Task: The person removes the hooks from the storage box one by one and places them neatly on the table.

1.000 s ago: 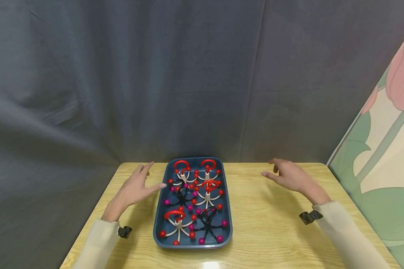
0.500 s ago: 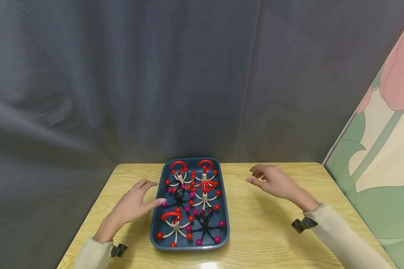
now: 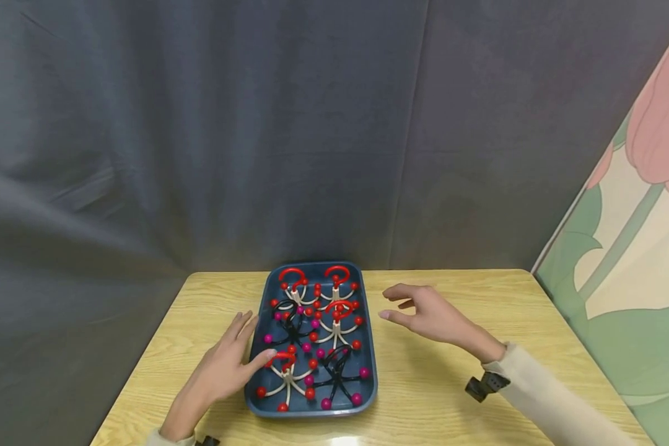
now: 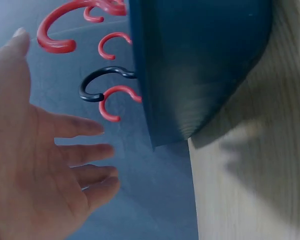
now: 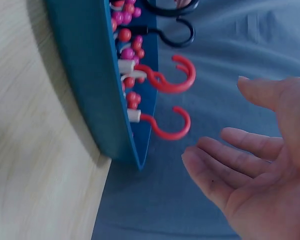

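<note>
A blue tray [image 3: 312, 414] holds several spider-like hangers with curved legs tipped by balls and a hook on top. White ones have red hooks and red balls, like the front-left white hanger [image 3: 288, 376]; black ones, like the front-right black hanger [image 3: 337, 370], have mostly magenta balls. My left hand [image 3: 223, 368] is spread at the tray's left side, its thumb over the rim close to the front-left red hook [image 4: 60, 46]. Whether it touches that hook I cannot tell. Right of the tray, my right hand [image 3: 429, 313] hovers with relaxed fingers, holding nothing.
The tray stands on a light wooden table [image 3: 451, 396]. A dark grey curtain [image 3: 312, 136] hangs behind the table's back edge. To the right rises a panel with a pink tulip print [image 3: 658, 118].
My right hand has moved left toward the tray. My left hand has come nearer to me, its thumb now over the front-left hanger. The hangers remain in the tray.
</note>
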The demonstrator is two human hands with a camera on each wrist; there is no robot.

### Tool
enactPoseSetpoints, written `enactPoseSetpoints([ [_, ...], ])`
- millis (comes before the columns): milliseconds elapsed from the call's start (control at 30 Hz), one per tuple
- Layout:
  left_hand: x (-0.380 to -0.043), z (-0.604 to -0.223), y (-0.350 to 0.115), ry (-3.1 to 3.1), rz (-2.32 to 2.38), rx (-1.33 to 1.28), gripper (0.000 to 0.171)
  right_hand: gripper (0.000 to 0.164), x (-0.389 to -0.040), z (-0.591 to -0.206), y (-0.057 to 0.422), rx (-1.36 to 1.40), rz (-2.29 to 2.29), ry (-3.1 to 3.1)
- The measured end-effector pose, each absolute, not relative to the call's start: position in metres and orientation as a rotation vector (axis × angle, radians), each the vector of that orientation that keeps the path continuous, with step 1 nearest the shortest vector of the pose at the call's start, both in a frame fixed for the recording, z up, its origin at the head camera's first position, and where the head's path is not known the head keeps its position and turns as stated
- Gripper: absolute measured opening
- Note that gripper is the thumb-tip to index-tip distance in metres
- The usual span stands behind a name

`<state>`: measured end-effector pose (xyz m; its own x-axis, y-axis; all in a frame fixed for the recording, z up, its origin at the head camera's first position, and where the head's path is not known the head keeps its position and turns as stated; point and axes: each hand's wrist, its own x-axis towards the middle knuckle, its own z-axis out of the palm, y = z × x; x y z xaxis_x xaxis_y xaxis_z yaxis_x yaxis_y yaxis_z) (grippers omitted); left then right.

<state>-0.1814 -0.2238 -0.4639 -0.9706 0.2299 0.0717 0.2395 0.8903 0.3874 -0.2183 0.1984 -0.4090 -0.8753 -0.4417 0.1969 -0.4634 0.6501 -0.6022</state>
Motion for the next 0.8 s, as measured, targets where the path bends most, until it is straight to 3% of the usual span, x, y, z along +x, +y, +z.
enactPoseSetpoints([
  [133, -0.175, -0.467, -0.223, -3.032, -0.599, -0.377, 0.098, 0.045, -0.214, -0.409, 0.188, 0.811, 1.087, -2.819],
  [300, -0.168, -0.471, -0.222, -3.088, -0.582, -0.349, 0.109, 0.043, -0.21, -0.413, 0.178, 0.939, 1.19, -2.773],
  [800, -0.147, -0.497, -0.213, -3.152, -0.448, -0.391, 0.13, 0.054, -0.196, -0.426, 0.151, 1.02, 1.385, -2.812],
])
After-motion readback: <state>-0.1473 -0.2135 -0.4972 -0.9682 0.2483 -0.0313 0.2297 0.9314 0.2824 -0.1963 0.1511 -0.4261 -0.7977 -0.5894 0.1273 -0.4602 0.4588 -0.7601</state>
